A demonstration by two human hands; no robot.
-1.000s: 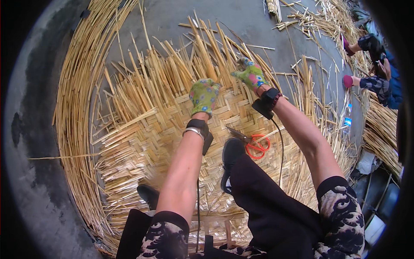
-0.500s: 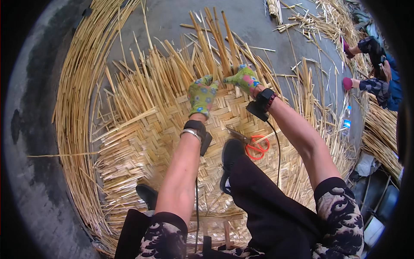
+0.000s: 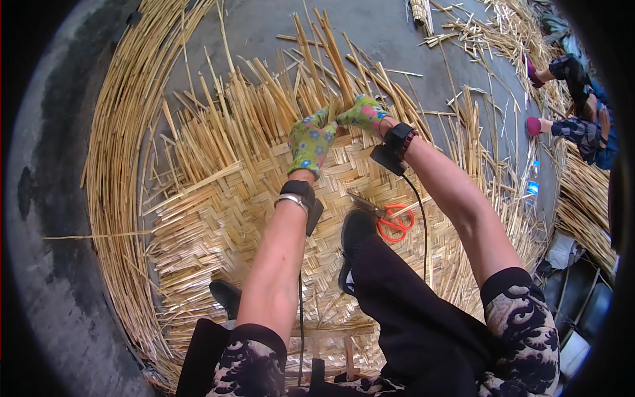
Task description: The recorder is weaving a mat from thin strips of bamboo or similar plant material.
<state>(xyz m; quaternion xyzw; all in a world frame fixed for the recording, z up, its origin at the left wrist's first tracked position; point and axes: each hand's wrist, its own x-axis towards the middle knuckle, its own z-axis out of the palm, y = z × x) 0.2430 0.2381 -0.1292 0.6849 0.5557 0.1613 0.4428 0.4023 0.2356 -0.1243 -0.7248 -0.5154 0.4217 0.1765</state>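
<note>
A woven mat of flat straw-coloured reed strips spreads under me, its loose strip ends fanning out along the far edge. Both my hands wear green flowered gloves and work close together at that edge. My left hand is closed around upright reed strips. Just to its right, my right hand grips the base of darker strips that lean away from me. The fingertips of both hands are partly hidden among the strips. Orange-handled scissors lie on the mat beside my shoe.
A long curved bundle of reeds lies on the floor at the left. More loose reeds are strewn at the far right, near a seated person. A plastic bottle is on the right. My shoes rest on the mat.
My right hand has shifted slightly left and up, closer to the left hand. One upright strip that stood at the right hand no longer stands there.
</note>
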